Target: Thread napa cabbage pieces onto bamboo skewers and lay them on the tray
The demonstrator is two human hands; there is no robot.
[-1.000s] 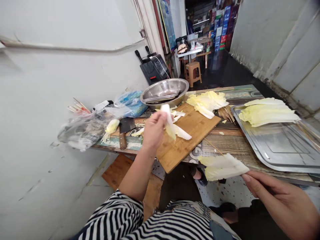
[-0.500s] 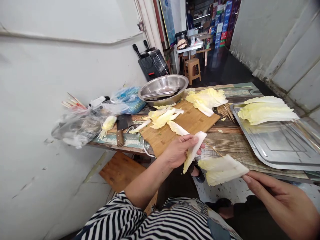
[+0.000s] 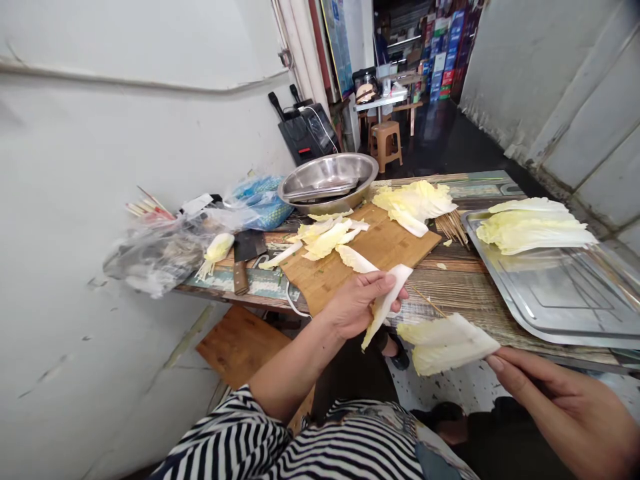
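The left hand point(image 3: 367, 300), in front of the near edge of the cutting board point(image 3: 320, 283), was closed on a narrow cabbage leaf point(image 3: 384, 307), thumb on the near face and fingertips showing at its right side. The leaf's white end pointed up and its frilled yellow end hung down. The right hand point(image 3: 565, 393) was clamped, thumb against fingers, on the white end of the layered cabbage pieces point(image 3: 445, 347), which extended leftward from the grip, near the narrow leaf but apart from it. A thin stick point(image 3: 429, 302) showed beyond their upper edge; whether it pierced them could not be told. Both hands were in front of the table point(image 3: 470, 277), above the floor.

On the board lay a loose pile of cut leaves point(image 3: 327, 239) and, nearer the left hand, a single pale leaf point(image 3: 357, 259). Larger leaves point(image 3: 415, 203) covered the board's far right corner, just beside a bundle of sticks point(image 3: 453, 228). At the right, a metal tray point(image 3: 565, 313) bore flat leaves point(image 3: 533, 228) along its far side. A metal bowl point(image 3: 327, 163) was behind the board; a cleaver point(image 3: 249, 245) lay to its left, between a small pale bunch of stems point(image 3: 216, 253) and the board.
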